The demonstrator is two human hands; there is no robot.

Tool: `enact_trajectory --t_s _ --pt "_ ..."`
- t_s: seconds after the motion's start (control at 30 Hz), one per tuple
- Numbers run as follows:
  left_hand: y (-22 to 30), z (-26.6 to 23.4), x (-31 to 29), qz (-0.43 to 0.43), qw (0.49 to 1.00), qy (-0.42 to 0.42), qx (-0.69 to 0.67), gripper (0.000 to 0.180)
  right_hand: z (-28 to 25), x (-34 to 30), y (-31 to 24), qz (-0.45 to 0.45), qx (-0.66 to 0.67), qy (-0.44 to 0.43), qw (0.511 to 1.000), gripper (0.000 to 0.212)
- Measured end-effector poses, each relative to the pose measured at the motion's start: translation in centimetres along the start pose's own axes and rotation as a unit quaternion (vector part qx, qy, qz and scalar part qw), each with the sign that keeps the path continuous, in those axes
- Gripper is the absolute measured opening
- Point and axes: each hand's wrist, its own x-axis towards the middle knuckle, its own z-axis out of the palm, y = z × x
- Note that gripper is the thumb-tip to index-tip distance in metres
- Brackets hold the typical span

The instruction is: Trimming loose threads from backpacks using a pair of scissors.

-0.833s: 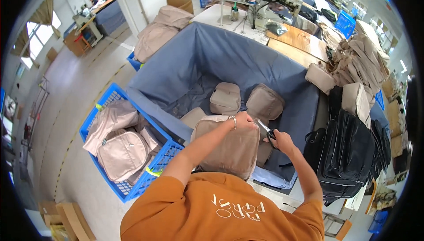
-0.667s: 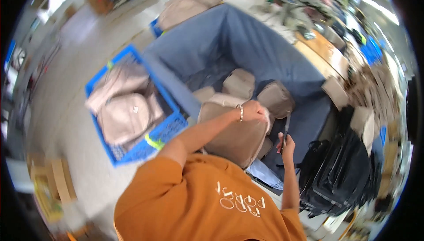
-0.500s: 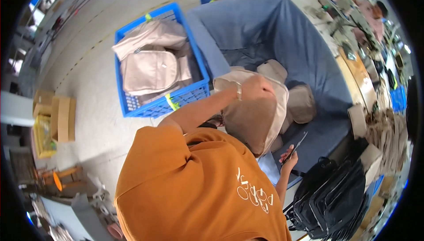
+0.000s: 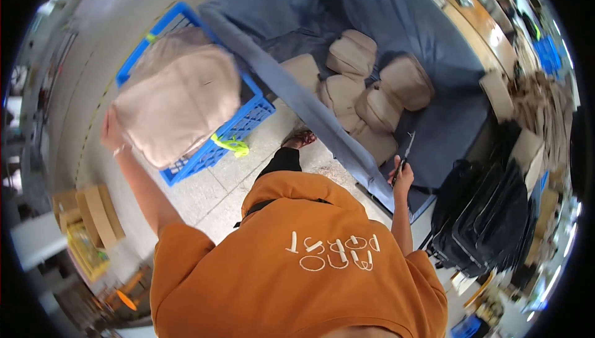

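Observation:
A large beige fabric bag (image 4: pixel 180 99), rounded at one end like a backpack, lies over the blue plastic crate (image 4: pixel 187 175) on the left. My left hand (image 4: pixel 110 132) grips its near left edge, fingers partly hidden by the cloth. On the right, my right hand (image 4: pixel 402 177) is closed around slim scissors (image 4: pixel 407 152) with dark handles, their metal tips pointing up and away. Beneath and beyond that hand, several smaller beige pouches (image 4: pixel 379 107) lie in the big grey-blue fabric-lined bin (image 4: pixel 443 152).
Black backpacks (image 4: pixel 480 220) are heaped right of the bin. Beige pieces (image 4: pixel 542 109) are stacked farther right, near a wooden worktable (image 4: pixel 486 25). An open cardboard box (image 4: pixel 99 214) stands on the floor at left. The bin's wall (image 4: pixel 310 112) separates it from the crate.
My left hand has carried the large beige bag from over the bin leftward to the crate, now covering the pieces there. My right hand still holds the scissors. The view has shifted.

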Motion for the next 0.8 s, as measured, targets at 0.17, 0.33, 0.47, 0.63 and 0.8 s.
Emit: enact_trajectory --t_s 0.17,0.33,0.47,0.63,0.8 --pt "-6.4 6.2 4.9 0.038 0.991 -0.119 0.042 0.040 0.4 0.6 2.5 -0.002 -0.241 0.129 0.962 0.047" --pt "-3.1 30.9 -4.6 0.007 0.898 -0.439 0.007 0.036 1.2 0.8 2.6 0.094 -0.264 0.234 0.931 0.049" --pt "-1.9 47.5 -20.1 -0.005 0.737 -0.675 0.029 0.029 2.9 0.3 0.7 0.120 -0.341 0.252 0.898 0.039" --pt "-16.3 60.8 -38.5 0.052 0.460 -0.875 0.143 0.027 3.5 0.4 -0.3 0.158 -0.365 0.268 0.878 0.036" --pt "-28.6 68.0 -54.7 -0.028 0.441 -0.860 0.256 0.026 3.7 0.9 -0.7 0.162 -0.362 0.288 0.872 0.030"
